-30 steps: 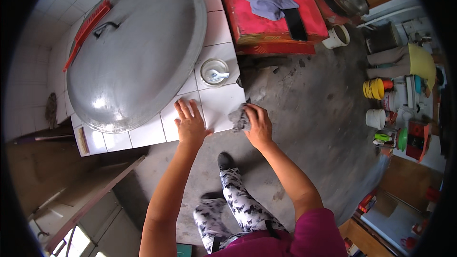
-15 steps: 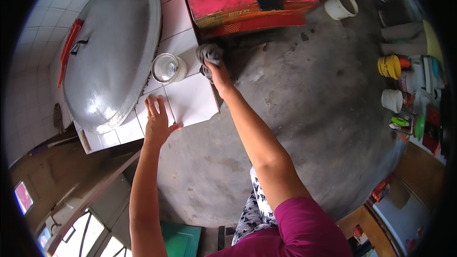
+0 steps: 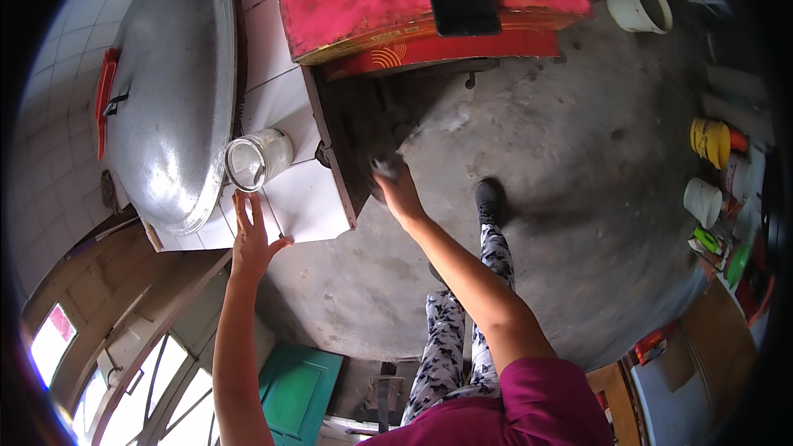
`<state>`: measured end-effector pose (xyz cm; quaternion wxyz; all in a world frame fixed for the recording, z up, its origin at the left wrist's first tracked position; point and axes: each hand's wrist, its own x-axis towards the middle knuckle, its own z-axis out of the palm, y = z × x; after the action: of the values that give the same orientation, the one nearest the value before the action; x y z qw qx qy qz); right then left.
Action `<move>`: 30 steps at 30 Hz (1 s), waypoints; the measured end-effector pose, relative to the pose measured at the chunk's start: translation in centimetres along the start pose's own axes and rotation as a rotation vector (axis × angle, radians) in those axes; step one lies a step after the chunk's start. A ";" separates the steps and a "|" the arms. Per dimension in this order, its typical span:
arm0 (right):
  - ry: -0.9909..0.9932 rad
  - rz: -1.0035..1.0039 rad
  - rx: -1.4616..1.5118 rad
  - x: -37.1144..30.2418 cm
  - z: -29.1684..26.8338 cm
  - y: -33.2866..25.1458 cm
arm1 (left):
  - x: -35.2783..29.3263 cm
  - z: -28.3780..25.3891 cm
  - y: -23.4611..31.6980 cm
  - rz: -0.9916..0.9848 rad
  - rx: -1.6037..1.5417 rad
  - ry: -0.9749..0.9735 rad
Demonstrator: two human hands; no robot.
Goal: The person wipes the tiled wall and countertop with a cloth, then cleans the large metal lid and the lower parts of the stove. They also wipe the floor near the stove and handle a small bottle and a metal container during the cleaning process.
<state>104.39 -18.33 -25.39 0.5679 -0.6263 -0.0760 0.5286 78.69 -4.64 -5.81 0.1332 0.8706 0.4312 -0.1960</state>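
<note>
A soft, light rag [image 3: 384, 168] is bunched in the closed right hand [image 3: 399, 192] against the counter's dark side [image 3: 351, 132], probably gripped anywhere, while the left hand [image 3: 250, 241] is laid flat, empty.

A grey concrete floor [image 3: 529, 198] fills the middle of the frame, sunlit in patches. White wall tiles [image 3: 58, 41] curve along the upper left. A window [image 3: 51, 339] glows at lower left, beside a green door [image 3: 297, 384].

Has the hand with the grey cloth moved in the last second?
Yes. The right hand went from the white tiled counter top down onto its dark side face.
</note>
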 end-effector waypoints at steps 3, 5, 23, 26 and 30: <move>-0.095 0.079 0.286 5.7 4.7 -8.1 | 0.2 -0.2 0.4 -0.044 0.031 -0.035; -0.173 0.088 0.322 7.1 7.4 -11.7 | 0.4 -0.7 0.7 -0.088 0.043 -0.069; -0.267 -0.164 0.026 6.8 5.6 -11.6 | 1.2 -0.9 2.7 -0.231 0.030 -0.184; -0.096 -0.307 -0.031 4.1 8.1 -10.9 | 0.5 -0.7 2.3 -0.262 0.044 -0.224; -0.208 -0.133 -0.010 -5.6 4.2 -2.5 | 0.9 -1.0 2.8 -0.292 0.030 -0.253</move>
<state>100.15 -18.72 -19.37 0.5878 -0.5643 -0.1783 0.5516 81.67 -5.26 -5.16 0.1437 0.7690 0.5299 -0.3275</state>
